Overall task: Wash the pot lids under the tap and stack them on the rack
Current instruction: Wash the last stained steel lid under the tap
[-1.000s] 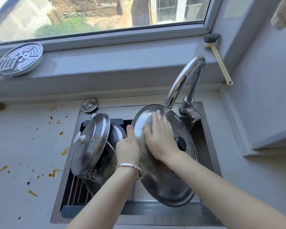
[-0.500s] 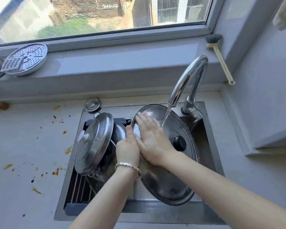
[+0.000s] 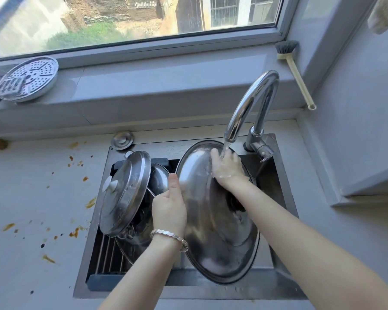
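Note:
A large steel pot lid stands tilted on edge in the sink, under the running tap. My left hand grips its left rim, thumb up. My right hand lies flat on the lid's upper face with fingers apart, and the water stream falls on it. The lid's black knob is partly hidden behind my right wrist. To the left, a steel lid with a white knob leans on the rack in the sink's left half, with other steel lids behind and below it.
The sink rim sits in a grey counter spotted with orange stains. A small round steel cap lies behind the sink. A perforated steamer plate and a dish brush rest on the window ledge.
My right hand has slid up and to the right across the lid's face and now sits directly under the water stream. My left hand keeps its hold on the rim.

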A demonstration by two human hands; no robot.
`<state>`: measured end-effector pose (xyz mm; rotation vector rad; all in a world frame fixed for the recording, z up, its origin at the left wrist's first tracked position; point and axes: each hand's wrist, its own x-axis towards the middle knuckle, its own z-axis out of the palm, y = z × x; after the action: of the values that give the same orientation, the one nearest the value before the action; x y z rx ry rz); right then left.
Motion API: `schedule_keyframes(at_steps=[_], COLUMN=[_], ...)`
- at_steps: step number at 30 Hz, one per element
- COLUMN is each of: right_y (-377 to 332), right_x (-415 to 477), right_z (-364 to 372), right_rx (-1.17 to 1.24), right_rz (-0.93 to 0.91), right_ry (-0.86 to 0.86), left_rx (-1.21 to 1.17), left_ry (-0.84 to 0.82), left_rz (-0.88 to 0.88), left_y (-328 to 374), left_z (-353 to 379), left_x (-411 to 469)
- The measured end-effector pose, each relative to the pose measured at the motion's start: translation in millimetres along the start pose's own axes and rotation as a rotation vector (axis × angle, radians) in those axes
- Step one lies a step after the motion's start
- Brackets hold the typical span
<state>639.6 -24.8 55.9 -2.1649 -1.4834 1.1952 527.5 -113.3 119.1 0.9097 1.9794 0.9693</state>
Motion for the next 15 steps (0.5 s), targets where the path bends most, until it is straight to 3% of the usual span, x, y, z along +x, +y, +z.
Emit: schedule_keyframes(at_steps=[2,4,6,10,15], right_y=[1,-6,-18,-28,26], right_x=[16,14,-8,-68,-91], right_z=[-5,-4,4,32,42], right_rx=[0.072,0.122,0.101,-0.053,-0.206], right_rz=[0.202,0.221,-0.003,-0.674,-0.999], right_ry=[-0.037,0.044,0.131,0.178,0.209], left_rx=[0.009,0.013,-0.006,-0.106,-0.165], left_ry=[-0.004,-0.007,0.025,0.067,0.120], left_rz=[0.048,0.052,0.003,-0.128,-0.192], left_y=[0,3,7,18,18], left_z=[0,2,4,3,-11], left_x=[-3,-2,3,17,20])
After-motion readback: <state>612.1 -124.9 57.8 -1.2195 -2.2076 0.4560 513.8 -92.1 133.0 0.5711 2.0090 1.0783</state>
